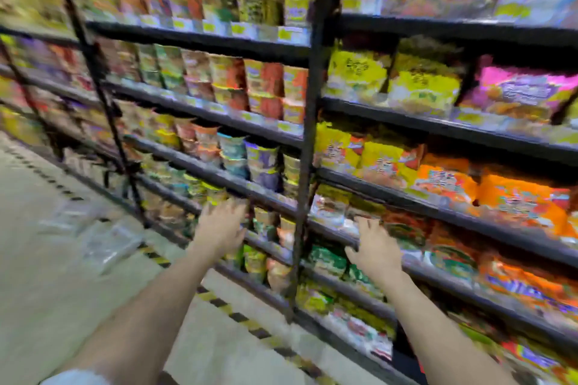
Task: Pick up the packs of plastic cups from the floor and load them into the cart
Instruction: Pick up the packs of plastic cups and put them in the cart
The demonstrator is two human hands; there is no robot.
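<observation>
Both hands are out in front of the person, empty, with bare forearms stretched forward at about the same height. The left hand (220, 225) is spread, fingers loosely fanned and palm turned away, in front of the lower rows of cup noodles (250, 162); whether it touches the shelving I cannot tell, since the whole view is smeared with motion. The right hand (373, 248) is also spread, its fingers splayed near the edge of a shelf (406, 272) of snack bags (500, 197), and it grips nothing. Between the two hands runs a black upright post (305, 166) of the rack. I judge that neither hand is here for the goods: they look thrown forward for balance or held ready while the person turns, because the things wanted lie elsewhere. The packs (106, 242) of clear plastic cups are on the floor (47, 259) to the left, just beside the foot of the rack and the yellow-and-black tape (237, 317) that runs along its base. At least two blurred, shiny bundles show there, one a little further back than the other, both well apart from either hand. No cart is in view, so I cannot say where it stands. A bit of white sleeve (78, 377) shows at the lower left. By my reckoning the next pick calls for a swing to the left and a stoop, the left arm leading, as it is the nearer one to the packs.
</observation>
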